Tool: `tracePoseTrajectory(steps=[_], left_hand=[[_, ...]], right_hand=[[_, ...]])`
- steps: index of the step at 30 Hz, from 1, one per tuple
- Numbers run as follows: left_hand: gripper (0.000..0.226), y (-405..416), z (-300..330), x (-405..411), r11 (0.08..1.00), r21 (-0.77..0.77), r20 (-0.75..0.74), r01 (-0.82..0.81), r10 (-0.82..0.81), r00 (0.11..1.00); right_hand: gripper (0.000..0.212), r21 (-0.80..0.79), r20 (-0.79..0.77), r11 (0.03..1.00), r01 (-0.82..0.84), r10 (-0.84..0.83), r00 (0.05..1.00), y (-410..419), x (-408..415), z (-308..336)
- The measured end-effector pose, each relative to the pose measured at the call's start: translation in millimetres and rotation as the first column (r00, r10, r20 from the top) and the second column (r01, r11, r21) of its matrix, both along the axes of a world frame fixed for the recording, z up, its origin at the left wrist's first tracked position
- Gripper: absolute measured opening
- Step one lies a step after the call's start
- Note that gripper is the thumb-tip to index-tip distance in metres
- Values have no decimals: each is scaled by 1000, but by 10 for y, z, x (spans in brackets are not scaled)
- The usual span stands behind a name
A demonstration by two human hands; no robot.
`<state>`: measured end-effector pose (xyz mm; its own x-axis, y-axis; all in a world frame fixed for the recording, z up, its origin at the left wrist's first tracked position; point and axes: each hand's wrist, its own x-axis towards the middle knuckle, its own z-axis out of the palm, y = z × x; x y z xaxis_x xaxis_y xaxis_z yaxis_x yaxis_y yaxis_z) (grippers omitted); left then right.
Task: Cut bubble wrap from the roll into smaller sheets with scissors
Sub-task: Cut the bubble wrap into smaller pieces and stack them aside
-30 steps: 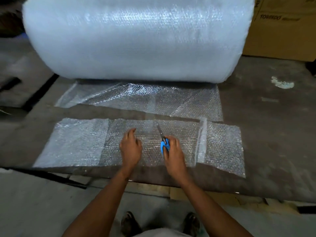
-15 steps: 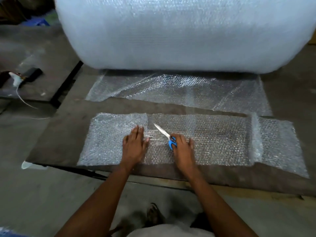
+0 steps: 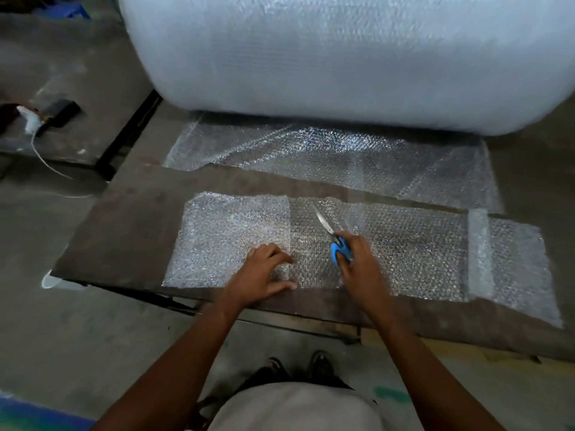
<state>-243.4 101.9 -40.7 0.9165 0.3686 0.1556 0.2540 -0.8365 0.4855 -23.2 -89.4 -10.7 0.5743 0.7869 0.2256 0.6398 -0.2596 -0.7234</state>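
Scissors [image 3: 333,236] sat in my right hand [image 3: 361,269], fingers wrapped round blue handles, blades pointing toward upper left over cut strip [image 3: 404,253] at frame centre (blades looked nearly together, hard to tell). My left hand [image 3: 264,275] lay on strip's left part, fingers curled, thumb spread, pressing it on dark board [image 3: 124,241]. Roll [image 3: 342,57] filled top of frame, its loose sheet [image 3: 326,157] spread below.

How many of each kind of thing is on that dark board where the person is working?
Big bubble wrap roll: 1
Cut bubble wrap strip: 1
Blue-handled scissors: 1
Total: 3
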Motion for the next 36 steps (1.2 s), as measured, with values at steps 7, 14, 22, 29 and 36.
tracePoseTrajectory(steps=[7,14,22,29,36], left_hand=[[57,-71,-83,-53,990,-137,76,-17,28,997],[43,162,-131,-167,968,-188,47,166,-160,986],[34,75,-162,-252,984,-44,179,173,-162,970],[38,-93,-173,-303,989,-136,105,57,-43,994],[25,-81,29,-225,998,-53,1,24,-24,1000]], right_hand=[[28,-21,-784,991,131,-98,613,117,-703,-178],[20,-48,-913,982,185,-118,390,-83,-1218,-263],[16,-58,-882,966,253,-168,440,-244,-1687,-281],[25,-100,-940,947,306,-190,283,-211,-1798,-138],[32,-180,-903,959,221,-250,350,-470,-1944,-131]])
